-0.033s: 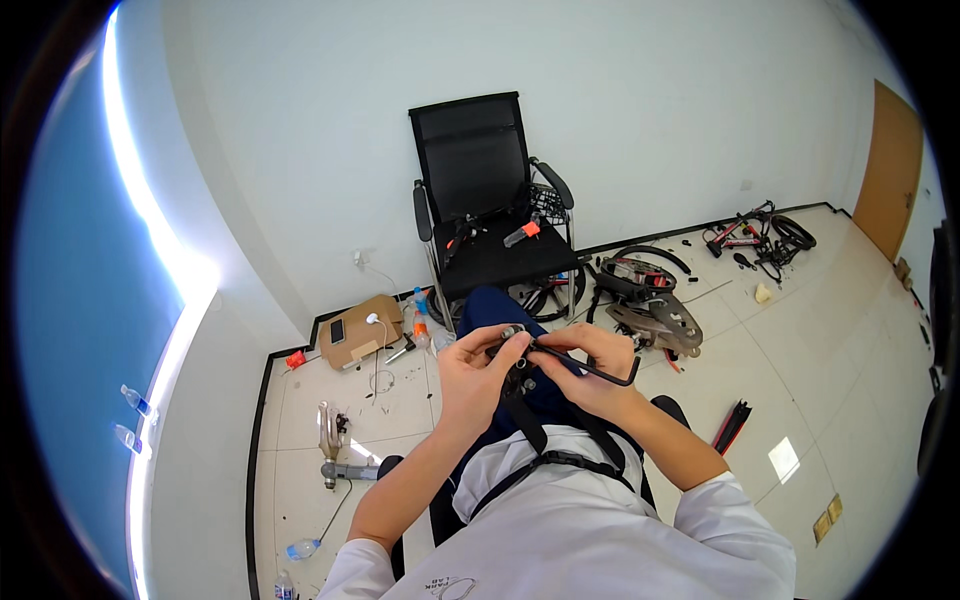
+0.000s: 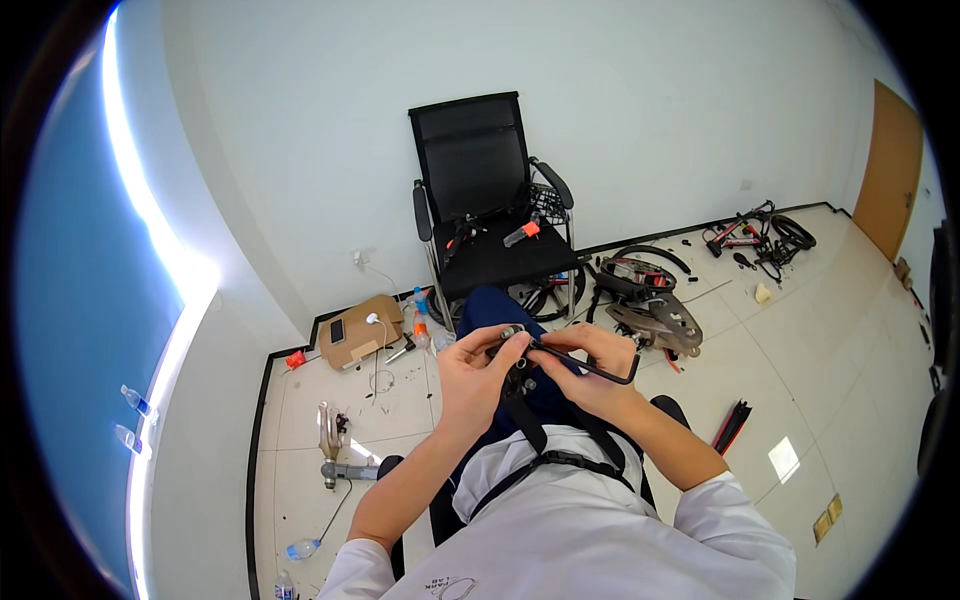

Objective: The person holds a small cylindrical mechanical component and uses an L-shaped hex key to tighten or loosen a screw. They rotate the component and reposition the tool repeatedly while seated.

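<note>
Above my lap, my left hand point(image 2: 472, 372) is closed round a small dark metal part point(image 2: 518, 376) with round bolt-like ends. Much of that part is covered by the fingers. My right hand point(image 2: 603, 378) pinches a black L-shaped hex key point(image 2: 633, 372), its bent short end sticking out to the right. The key's other end points at the part, between both hands' fingertips. Whether it sits in a bolt is too small to tell.
Ahead stands a black chair point(image 2: 500, 262) with parts on its seat. Bicycle parts point(image 2: 655, 320) lie on the floor to its right, and a red-and-black frame point(image 2: 740, 240) farther off. At left are cardboard point(image 2: 365, 345) with a phone, bottles point(image 2: 420, 325) and a metal fork point(image 2: 328, 440).
</note>
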Available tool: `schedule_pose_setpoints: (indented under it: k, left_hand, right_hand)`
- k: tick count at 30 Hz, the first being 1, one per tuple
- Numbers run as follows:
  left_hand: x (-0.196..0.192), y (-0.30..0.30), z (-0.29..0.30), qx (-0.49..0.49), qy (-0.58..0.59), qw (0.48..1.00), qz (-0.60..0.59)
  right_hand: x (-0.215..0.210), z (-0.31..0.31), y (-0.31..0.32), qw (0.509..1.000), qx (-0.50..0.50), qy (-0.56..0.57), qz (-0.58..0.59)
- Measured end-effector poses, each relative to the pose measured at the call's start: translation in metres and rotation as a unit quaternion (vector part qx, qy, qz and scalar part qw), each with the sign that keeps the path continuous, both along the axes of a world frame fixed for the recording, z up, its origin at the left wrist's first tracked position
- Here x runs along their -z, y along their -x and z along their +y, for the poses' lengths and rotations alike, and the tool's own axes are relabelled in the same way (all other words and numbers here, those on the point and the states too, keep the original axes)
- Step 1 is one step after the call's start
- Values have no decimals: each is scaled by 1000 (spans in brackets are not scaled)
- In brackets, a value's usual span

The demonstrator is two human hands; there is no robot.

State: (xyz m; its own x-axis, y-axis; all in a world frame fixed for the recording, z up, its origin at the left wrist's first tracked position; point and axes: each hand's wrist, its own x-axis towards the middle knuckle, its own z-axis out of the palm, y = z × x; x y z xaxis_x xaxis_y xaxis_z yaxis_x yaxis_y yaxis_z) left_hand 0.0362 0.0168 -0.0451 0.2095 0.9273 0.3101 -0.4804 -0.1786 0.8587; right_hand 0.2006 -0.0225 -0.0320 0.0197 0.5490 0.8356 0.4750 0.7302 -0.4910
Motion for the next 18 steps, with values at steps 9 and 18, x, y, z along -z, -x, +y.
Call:
schedule_pose_setpoints:
  k: [9, 18]
  left_hand:
    - [-1, -1, 0, 26, 23, 999, -9]
    - [0, 1, 3, 34, 28, 999, -2]
  right_hand:
    - [2, 5, -4, 992, -7, -108, -59]
    - [-5, 8, -13, 984, -51, -123, -117]
